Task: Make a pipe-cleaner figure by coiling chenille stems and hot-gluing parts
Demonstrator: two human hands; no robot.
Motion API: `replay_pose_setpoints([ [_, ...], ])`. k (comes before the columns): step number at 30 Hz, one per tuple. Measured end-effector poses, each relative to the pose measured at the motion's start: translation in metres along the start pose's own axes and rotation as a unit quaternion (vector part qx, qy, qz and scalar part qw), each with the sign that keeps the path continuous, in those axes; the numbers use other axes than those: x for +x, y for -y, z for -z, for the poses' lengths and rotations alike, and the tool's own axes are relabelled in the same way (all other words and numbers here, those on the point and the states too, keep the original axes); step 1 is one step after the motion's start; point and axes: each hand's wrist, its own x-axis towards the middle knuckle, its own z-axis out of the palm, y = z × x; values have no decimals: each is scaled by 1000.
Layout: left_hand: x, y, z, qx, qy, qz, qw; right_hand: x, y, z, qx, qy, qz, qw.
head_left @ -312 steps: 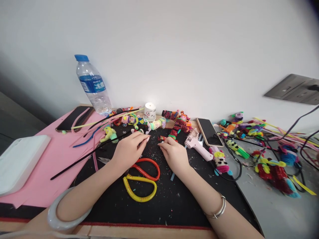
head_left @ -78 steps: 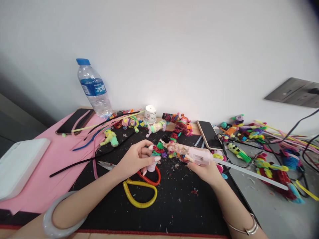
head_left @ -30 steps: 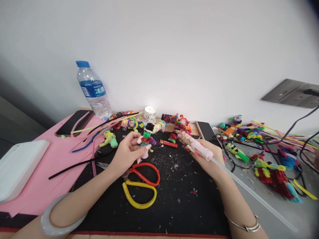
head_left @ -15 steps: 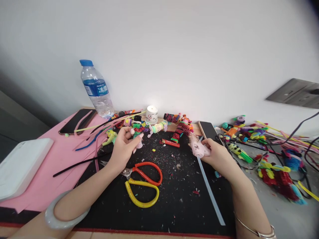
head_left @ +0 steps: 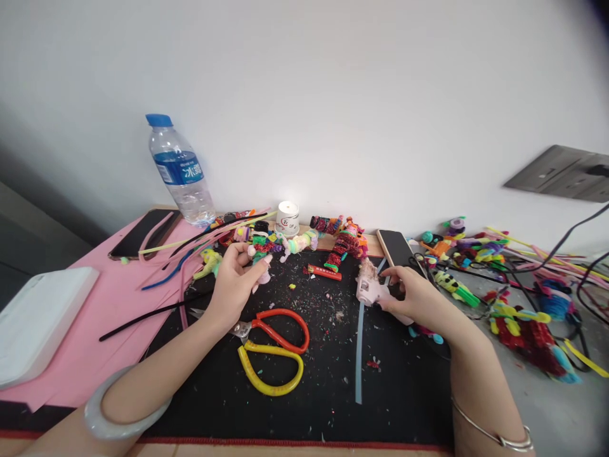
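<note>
My left hand [head_left: 234,282] is closed in a pinch on a small pale pink fuzzy piece [head_left: 264,277], mostly hidden by the fingers. On the black mat [head_left: 323,406] a pale pink glue gun [head_left: 370,287] lies with a long translucent glue stick [head_left: 360,355] out of its back. My right hand [head_left: 412,295] is over the gun's handle, thumb touching it, fingers spread with a gap between. Scissors [head_left: 278,352] with one red and one yellow handle lie on the mat between my arms. A red marked strip [head_left: 325,273] lies beyond them.
Along the wall stand a water bottle [head_left: 179,174], an upturned paper cup [head_left: 288,219] and several pipe-cleaner figures [head_left: 343,244]. A phone [head_left: 396,247] is behind my right hand. More figures and cables [head_left: 523,317] crowd the right. At left are pink sheets [head_left: 118,285] and a white box [head_left: 45,324].
The glue gun has shifted slightly left and turned, its stick swinging left. My right hand's fingers have loosened from its handle. My left hand keeps its pinch.
</note>
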Motion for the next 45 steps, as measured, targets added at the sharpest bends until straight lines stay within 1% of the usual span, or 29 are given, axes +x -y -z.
replay_pose_setpoints([
  [2, 0, 0, 0, 0, 2, 1, 1000, 0, 3, 7, 2, -35, 22, 999],
  [3, 0, 1, 0, 0, 4, 2, 1000, 1, 8, 11, 2, -63, 34, 997],
  [4, -1, 1, 0, 0, 6, 2, 1000, 1, 16, 14, 4, -89, 46, 995],
  [5, -1, 1, 0, 1, 10, 4, 1000, 3, 25, 16, 11, -98, 73, 993],
  [7, -1, 1, 0, 3, 18, 7, 1000, 7, 48, 15, 34, -69, 137, 988],
  [9, -1, 1, 0, 8, 24, 9, 1000, 15, 71, 8, 48, -12, 212, 976],
  [10, -1, 1, 0, 10, 26, 10, 1000, 19, 82, 3, 37, 8, 239, 970],
  [13, -2, 1, 1, 19, 29, 12, 999, 35, 106, -15, -26, 37, 262, 964],
  [16, -2, 1, 1, 25, 33, 14, 999, 48, 117, -25, -84, 49, 259, 961],
  [20, -3, 0, 0, 28, 49, 20, 998, 56, 119, -31, -112, 49, 275, 954],
  [25, -4, 0, -1, 26, 53, 28, 998, 57, 113, -36, -116, 80, 292, 946],
  [33, -4, -1, -1, 28, 54, 29, 998, 58, 106, -34, -104, 94, 272, 952],
  [39, -5, -2, -1, 35, 60, 32, 997, 61, 97, -31, -98, 98, 270, 953],
  [45, -4, 0, 0, 42, 66, 27, 997, 61, 98, -31, -94, 96, 273, 953],
])
